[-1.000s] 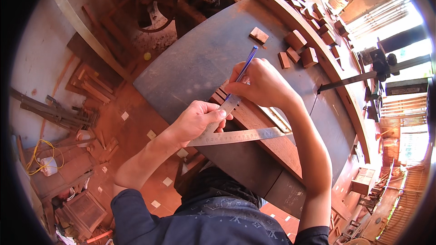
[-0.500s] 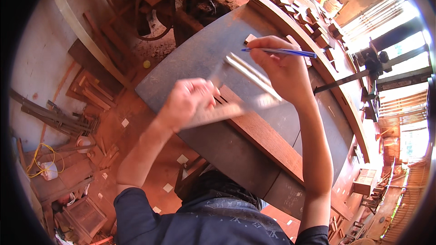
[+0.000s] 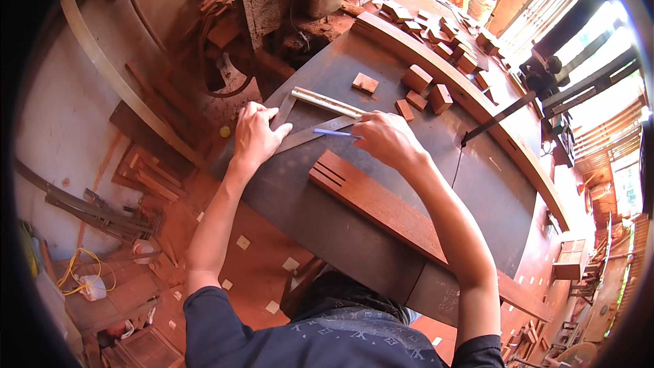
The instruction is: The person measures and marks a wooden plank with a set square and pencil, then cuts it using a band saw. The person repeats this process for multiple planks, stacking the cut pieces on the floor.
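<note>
We see the fingers of the right hand (image 3: 390, 138) closed around a blue pen (image 3: 334, 133), which points left. The fingers of the left hand (image 3: 256, 138) are bent, with thumb and forefinger at the metal strips of a triangular ruler (image 3: 327, 101); we cannot tell whether they pinch it or only rest on it. The ruler lies between the two hands: its left end is by the left fingers, its right corner reaches the right fingers, and its pale thick bar is on the far side. The pen tip is at the near metal strip.

Nearer the body, just apart from the ruler, we find a reddish wooden board (image 3: 375, 204) lying slantwise on the dark tabletop (image 3: 490, 184), two dark slots in its left end; the right forearm passes over it. Beyond the hands we see a few small wooden blocks (image 3: 417, 78), then a long wooden rail (image 3: 436, 61), with more blocks behind it.
</note>
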`<action>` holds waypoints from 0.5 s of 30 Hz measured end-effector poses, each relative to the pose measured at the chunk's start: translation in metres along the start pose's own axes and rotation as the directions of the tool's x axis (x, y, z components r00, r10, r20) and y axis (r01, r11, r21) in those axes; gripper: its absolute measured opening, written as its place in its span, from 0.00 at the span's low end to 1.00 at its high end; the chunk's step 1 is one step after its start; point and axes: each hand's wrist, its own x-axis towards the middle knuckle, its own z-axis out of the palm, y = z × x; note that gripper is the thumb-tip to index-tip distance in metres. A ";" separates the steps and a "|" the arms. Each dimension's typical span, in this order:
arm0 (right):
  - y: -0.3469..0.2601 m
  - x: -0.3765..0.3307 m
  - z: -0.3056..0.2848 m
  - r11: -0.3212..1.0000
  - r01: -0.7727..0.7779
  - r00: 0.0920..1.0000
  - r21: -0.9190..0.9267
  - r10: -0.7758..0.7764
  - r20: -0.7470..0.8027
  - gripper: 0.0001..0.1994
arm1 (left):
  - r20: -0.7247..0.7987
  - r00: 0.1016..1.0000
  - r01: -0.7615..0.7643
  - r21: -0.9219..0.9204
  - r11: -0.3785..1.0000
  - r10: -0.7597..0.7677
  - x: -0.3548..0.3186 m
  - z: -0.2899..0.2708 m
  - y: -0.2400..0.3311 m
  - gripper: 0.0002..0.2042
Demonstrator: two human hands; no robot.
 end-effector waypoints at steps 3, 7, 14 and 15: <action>-0.005 0.012 0.014 0.997 0.036 0.999 -0.074 -0.038 -0.031 0.07 | -0.016 1.000 -0.005 -0.032 0.999 0.005 -0.005 0.004 -0.001 0.23; -0.016 0.018 0.023 0.984 0.078 0.985 -0.157 -0.100 -0.140 0.03 | -0.008 1.000 -0.023 -0.064 0.998 0.023 -0.012 -0.002 -0.004 0.23; -0.023 0.017 0.042 0.976 0.014 0.938 -0.218 -0.088 -0.335 0.06 | 0.006 0.975 -0.217 -0.176 0.960 0.221 -0.022 -0.014 0.020 0.18; -0.024 0.018 0.044 0.977 0.015 0.936 -0.211 -0.088 -0.341 0.06 | -0.054 0.962 -0.275 -0.198 0.941 0.269 -0.023 -0.007 0.020 0.13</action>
